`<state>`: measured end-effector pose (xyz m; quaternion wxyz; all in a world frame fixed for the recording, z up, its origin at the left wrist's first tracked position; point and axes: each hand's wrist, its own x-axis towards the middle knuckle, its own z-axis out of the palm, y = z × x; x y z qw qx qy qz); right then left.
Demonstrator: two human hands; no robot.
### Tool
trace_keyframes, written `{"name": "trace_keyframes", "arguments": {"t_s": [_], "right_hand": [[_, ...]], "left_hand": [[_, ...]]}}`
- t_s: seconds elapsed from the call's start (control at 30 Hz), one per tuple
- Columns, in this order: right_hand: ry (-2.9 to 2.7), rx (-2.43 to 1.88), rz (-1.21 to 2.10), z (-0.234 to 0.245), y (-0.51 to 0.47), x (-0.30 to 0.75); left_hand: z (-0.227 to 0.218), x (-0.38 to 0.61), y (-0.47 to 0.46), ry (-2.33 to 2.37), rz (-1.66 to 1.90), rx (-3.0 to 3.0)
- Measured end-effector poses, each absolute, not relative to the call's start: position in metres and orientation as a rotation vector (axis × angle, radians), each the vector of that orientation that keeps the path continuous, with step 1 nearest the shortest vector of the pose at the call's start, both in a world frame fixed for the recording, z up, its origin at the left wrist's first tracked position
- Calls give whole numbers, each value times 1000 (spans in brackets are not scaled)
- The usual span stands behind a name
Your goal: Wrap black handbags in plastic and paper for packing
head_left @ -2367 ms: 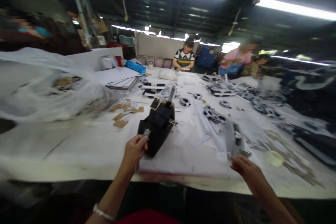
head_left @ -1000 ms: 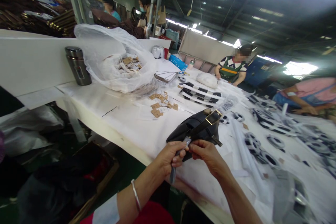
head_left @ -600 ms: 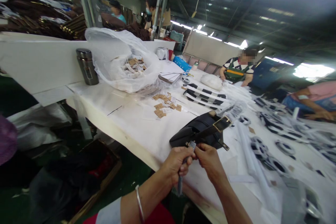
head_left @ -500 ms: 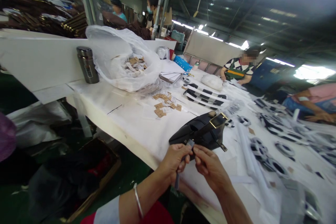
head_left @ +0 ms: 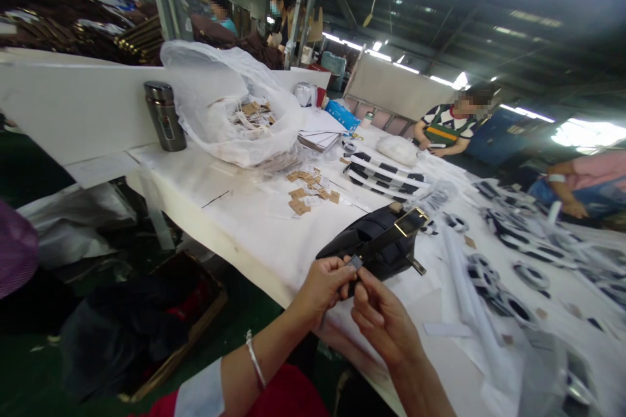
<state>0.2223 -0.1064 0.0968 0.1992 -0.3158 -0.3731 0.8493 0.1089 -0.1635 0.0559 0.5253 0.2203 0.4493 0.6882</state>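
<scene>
A black handbag (head_left: 376, 244) with gold metal fittings lies on the white table (head_left: 244, 218) near its front edge. My left hand (head_left: 320, 287) is closed on a thin grey strip at the bag's near end, its small tip (head_left: 355, 262) showing above my fingers. My right hand (head_left: 379, 319) sits just right of it, fingers curled and pinching at the same spot below the strip's tip. Both hands meet at the bag's near corner.
A clear plastic bag (head_left: 235, 107) of brown tags, a steel flask (head_left: 165, 116), loose brown tags (head_left: 308, 192), stacked black-and-white pieces (head_left: 386, 176) and rolled straps (head_left: 489, 273) fill the table. Other people work at the far end (head_left: 447, 130) and right (head_left: 581, 182). A dark box (head_left: 147, 332) sits on the floor at left.
The view swung left and closer. My right hand came in from the table's right side to join my left at the bag's near end, and has now slid slightly lower.
</scene>
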Motion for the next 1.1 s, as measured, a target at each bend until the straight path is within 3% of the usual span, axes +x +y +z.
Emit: {"name": "trace_keyframes", "arguments": {"t_s": [0.13, 0.23, 0.5, 0.63, 0.8, 0.97, 1.1], "right_hand": [[-1321, -1158, 1854, 98, -106, 233], [-1552, -1178, 1656, 107, -106, 231], [-2150, -1291, 1038, 132, -110, 206], [-2093, -1275, 1130, 125, -104, 211], [-1953, -1193, 1327, 115, -104, 219], [-1974, -1154, 1096, 101, -108, 222], [-1863, -1169, 1192, 92, -107, 220]], "left_hand": [[57, 107, -167, 1520, 1696, 863], [57, 109, -170, 1812, 1618, 1094], [45, 112, -170, 2133, 1429, 1573], [46, 111, -171, 2125, 1429, 1504], [59, 113, -171, 1701, 1638, 1097], [62, 119, -164, 1223, 1681, 644], [61, 123, -161, 1035, 1687, 491]]}}
